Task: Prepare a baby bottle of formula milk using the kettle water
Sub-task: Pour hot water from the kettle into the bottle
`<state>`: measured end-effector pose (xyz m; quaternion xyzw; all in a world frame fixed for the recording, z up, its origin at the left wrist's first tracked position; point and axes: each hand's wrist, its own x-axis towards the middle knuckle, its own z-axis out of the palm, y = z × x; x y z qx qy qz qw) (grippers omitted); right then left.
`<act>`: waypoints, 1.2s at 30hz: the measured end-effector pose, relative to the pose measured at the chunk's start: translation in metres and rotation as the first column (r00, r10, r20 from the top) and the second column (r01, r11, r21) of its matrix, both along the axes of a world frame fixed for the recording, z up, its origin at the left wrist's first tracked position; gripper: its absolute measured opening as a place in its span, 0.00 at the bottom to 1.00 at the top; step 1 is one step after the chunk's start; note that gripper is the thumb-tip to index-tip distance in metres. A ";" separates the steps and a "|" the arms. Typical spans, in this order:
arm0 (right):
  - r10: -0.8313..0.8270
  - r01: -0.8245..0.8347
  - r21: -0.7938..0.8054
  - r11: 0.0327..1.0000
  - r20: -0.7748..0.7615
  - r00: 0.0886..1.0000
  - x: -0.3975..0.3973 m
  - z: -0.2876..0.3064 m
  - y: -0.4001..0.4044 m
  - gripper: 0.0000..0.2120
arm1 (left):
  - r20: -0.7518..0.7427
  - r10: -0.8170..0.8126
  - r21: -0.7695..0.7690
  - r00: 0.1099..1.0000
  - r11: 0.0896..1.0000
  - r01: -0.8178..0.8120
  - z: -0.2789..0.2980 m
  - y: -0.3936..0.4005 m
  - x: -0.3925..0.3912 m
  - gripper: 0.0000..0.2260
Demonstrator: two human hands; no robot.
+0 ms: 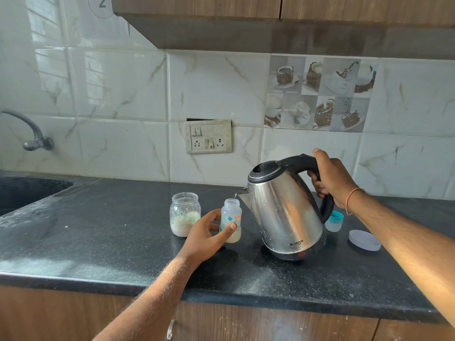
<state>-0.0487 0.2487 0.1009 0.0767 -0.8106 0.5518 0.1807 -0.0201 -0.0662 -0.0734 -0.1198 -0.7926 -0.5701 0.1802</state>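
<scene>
A small clear baby bottle [231, 212] with printed patterns stands open on the black counter [110, 242]. My left hand [206, 235] grips it, thumb across its front. My right hand [331, 178] grips the black handle of a steel kettle [283, 207], which is tilted to the left above the counter. Its spout is just over the bottle's mouth and a thin stream of water runs into the bottle. Pale liquid or powder shows in the bottle's lower part. A glass jar [184, 214] of whitish formula powder stands open, just left of the bottle.
Behind the kettle lies the bottle's teal-ringed cap [335, 221], and a pale round lid [364, 240] lies to its right. A dark sink [24, 190] with a wall tap [37, 139] is at the far left. A switch and socket plate [208, 136] is on the tiled wall.
</scene>
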 end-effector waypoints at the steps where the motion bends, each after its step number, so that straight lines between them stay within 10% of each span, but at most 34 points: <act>1: 0.000 0.000 0.000 1.000 0.000 1.000 0.000 0.000 0.000 0.33 | 0.002 0.000 0.001 1.000 1.000 0.000 0.000 0.000 0.000 0.24; 36: 0.000 0.000 0.015 1.000 -0.004 1.000 -0.001 0.001 -0.002 0.33 | -0.031 -0.017 0.047 0.999 0.999 0.018 -0.002 0.000 -0.001 0.16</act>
